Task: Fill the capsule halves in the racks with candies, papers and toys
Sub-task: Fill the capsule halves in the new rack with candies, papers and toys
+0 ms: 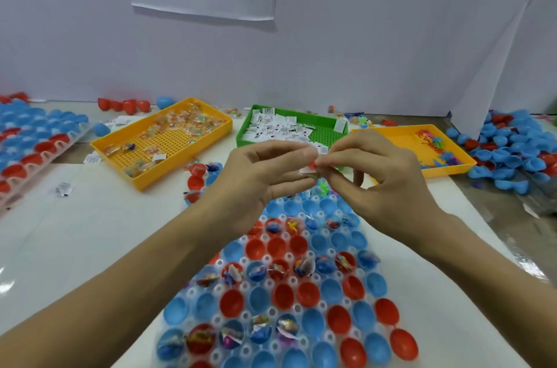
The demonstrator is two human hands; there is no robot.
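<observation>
Both hands meet above the far end of the rack, seen from the head camera: the left hand [265,168] and the right hand [373,174] pinch fingertip to fingertip on a small bundle [312,167] of white paper and something red, with clear wrapper showing beneath; exactly what it holds is too small to tell. Directly below, toward six o'clock from the hands, lies the clear rack [301,286] of red and blue capsule halves, its long axis running from near the viewer away toward the trays. Several cups in its rows already carry fillings; many sit bare, including blue ones just under the fingers. At eleven o'clock on the counter [90,232] sits a yellow tray of candies [162,138], at twelve a green tray of papers [286,126], at two a second yellow tray of toys [431,147]. Loose capsule halves [512,150] pile at three o'clock. Judged from this, the bundle need only drop straight down; neither hand is clearly nearer.
</observation>
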